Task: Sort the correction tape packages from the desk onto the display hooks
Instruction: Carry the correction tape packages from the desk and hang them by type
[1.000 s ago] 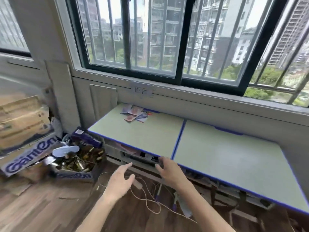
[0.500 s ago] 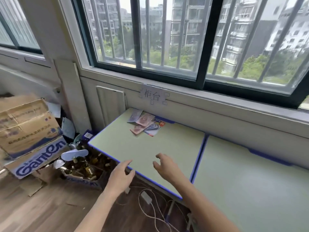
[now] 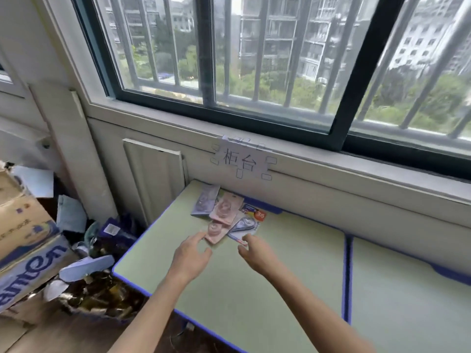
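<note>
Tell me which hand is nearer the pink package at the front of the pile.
Left. The left hand has its fingertips at the pink package's near edge; the right hand reaches in farther to the right.

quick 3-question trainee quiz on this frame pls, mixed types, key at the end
1. True or false: the left hand already grips a package from the pile of correction tape packages.
2. Multiple choice: where does the pile lie on the left desk? A) at the front edge B) at the far edge, under the paper sign C) across the seam onto the right desk
3. Fill in: the package nearest the left hand's fingertips is ____ in colour.

Key
1. False: both it and the right hand reach with loose fingers and hold nothing.
2. B
3. Pink
</note>
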Demonstrator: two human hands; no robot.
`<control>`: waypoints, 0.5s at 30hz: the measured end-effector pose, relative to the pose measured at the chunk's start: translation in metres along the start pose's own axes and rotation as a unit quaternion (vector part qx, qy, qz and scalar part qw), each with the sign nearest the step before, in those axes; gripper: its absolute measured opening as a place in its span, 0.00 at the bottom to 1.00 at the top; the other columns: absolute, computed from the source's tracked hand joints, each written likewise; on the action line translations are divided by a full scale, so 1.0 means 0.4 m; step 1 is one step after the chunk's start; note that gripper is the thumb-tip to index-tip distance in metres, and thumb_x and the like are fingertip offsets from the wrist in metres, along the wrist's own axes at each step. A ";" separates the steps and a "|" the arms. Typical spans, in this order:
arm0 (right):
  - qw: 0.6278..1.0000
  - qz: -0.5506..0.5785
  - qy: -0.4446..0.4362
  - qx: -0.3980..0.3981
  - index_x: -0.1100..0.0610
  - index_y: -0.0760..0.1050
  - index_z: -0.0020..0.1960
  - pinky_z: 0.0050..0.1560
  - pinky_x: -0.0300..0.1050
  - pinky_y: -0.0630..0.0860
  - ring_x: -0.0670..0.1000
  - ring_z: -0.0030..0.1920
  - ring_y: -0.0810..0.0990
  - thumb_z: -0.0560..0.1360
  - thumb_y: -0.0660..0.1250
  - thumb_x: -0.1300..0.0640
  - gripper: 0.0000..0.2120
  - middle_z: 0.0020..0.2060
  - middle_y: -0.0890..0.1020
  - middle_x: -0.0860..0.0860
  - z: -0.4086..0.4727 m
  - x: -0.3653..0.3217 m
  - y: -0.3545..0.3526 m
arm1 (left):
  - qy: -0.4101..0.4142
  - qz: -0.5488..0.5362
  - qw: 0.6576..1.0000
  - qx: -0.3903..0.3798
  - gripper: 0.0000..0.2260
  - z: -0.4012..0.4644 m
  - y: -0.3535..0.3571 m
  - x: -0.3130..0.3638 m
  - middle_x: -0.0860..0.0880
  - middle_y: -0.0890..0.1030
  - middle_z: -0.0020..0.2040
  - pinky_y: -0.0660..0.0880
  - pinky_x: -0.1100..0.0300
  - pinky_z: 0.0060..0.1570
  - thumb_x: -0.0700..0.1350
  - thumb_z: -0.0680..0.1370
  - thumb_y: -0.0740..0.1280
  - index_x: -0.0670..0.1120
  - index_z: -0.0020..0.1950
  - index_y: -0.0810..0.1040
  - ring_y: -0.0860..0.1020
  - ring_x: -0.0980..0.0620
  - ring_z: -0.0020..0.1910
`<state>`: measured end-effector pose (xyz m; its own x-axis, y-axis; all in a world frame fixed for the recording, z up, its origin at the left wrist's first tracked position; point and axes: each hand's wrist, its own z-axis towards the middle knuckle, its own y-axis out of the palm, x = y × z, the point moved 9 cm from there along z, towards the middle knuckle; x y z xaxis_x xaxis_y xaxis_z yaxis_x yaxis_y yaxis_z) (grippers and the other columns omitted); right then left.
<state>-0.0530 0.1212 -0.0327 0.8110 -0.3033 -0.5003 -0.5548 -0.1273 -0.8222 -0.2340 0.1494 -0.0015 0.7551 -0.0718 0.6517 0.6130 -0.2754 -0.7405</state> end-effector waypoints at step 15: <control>0.948 0.165 0.262 0.075 0.66 0.68 0.64 0.59 0.50 0.72 0.63 0.63 0.74 0.78 0.62 0.49 0.24 0.62 0.76 0.64 0.443 0.017 0.039 | 0.014 0.047 0.991 -0.123 0.24 0.415 -0.033 -0.123 0.48 0.72 0.72 0.63 0.59 0.69 0.45 0.78 0.66 0.48 0.75 0.68 0.69 0.49 0.72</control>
<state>-0.0234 0.2846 -0.0969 0.3730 -0.7357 -0.5654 -0.6978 0.1792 -0.6935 -0.2406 0.3158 -0.0509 0.7970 -0.1336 0.5891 0.4626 -0.4920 -0.7375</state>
